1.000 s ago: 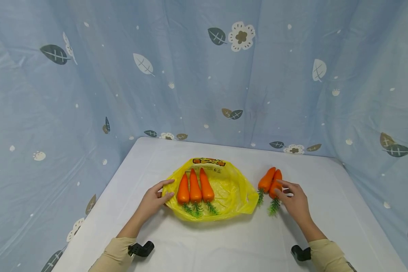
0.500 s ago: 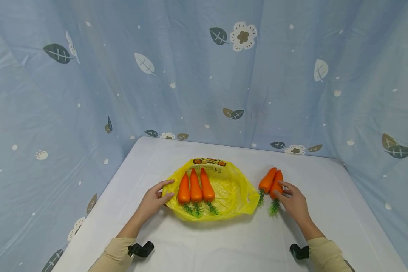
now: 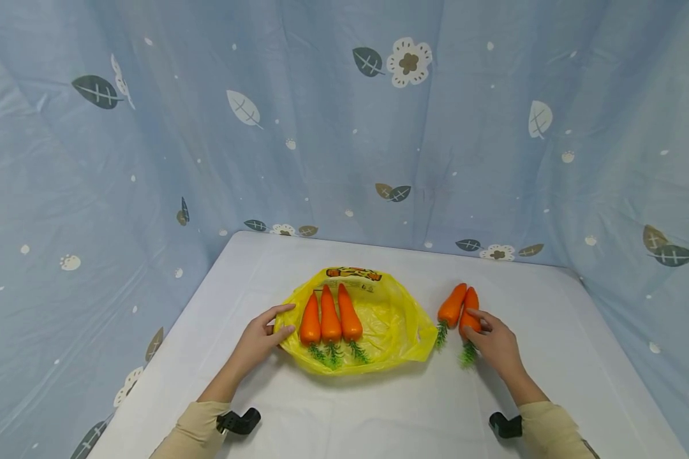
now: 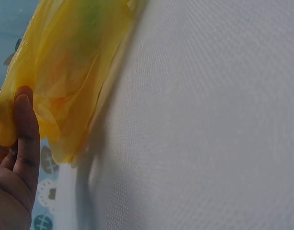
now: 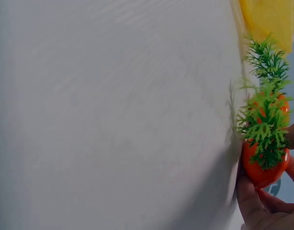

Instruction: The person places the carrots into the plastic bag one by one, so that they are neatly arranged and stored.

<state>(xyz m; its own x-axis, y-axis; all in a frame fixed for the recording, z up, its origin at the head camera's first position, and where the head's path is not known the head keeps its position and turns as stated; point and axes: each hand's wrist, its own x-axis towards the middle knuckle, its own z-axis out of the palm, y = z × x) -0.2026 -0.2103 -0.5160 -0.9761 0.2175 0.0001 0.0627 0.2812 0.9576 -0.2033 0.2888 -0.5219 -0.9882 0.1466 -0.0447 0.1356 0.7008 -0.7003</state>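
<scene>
I am watching the right hand [image 3: 496,344] closing its grip on the right-hand carrot [image 3: 468,311] of the loose pair: a second ago its fingers were only resting along that carrot's flank, and now thumb and fingers are curling round the thick end, with the green top [image 3: 467,354] swinging a little nearer to me. The right wrist view is confirming it, with the fingers [image 5: 254,206] wrapped under the orange butt and the leafy tuft [image 5: 264,125] standing out of the grip. The carrot is still lying on the white worktop [image 3: 379,414], touching its neighbour, the other loose carrot [image 3: 451,306], just right of the yellow plastic bag [image 3: 387,319]. The left hand [image 3: 259,341] is not shifting at all; it is keeping the bag's left rim pinched between thumb and fingers, as the left wrist view shows with the yellow film [image 4: 70,81] folded over a fingertip [image 4: 25,115]. Three carrots [image 3: 330,315] are already lying side by side inside the bag, tips pointing far, tops near. I am judging this as the grasp being made firm, with the carrot not yet lifted off the worktop, while the bag mouth is being held ready on the left.
</scene>
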